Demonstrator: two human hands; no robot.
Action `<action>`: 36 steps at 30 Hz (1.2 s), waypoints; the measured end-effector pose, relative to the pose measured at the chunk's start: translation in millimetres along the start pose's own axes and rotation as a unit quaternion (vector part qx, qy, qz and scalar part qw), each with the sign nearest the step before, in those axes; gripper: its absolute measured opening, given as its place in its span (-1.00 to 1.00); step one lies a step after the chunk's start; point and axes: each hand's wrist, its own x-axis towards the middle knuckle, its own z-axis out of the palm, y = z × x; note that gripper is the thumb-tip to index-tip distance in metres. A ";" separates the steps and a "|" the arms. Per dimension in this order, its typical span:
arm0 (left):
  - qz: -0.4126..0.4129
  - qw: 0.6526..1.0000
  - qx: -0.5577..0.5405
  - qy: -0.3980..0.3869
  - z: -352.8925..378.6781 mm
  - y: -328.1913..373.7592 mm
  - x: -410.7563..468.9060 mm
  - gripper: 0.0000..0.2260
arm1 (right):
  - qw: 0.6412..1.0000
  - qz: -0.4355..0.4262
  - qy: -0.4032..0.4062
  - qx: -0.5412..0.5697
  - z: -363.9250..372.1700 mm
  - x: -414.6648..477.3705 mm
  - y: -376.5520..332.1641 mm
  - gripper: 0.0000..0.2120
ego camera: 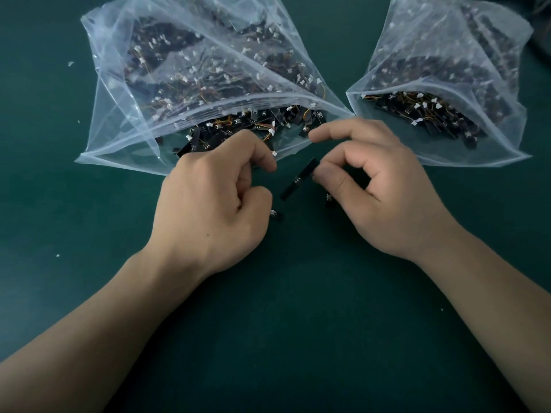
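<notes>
Strip (299, 179) slants between our hands over the table's (283, 323) middle. Our right hand (378, 192) pinches its upper end. Our left hand (214, 198) lies curled just beside; whether it holds anything, we cannot tell.

Large clear plastic zip bag (119, 93) left, smaller clear plastic bag (492, 70) right, both on green mat (298, 308); thin black strip (298, 180) before them, in right hand (378, 192).
</notes>
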 end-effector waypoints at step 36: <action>0.013 0.992 0.118 -0.052 6.6 0.8 -4.9 -0.85 | 0.997 0.049 0.015 -0.061 2.4 2.4 10.7 -0.96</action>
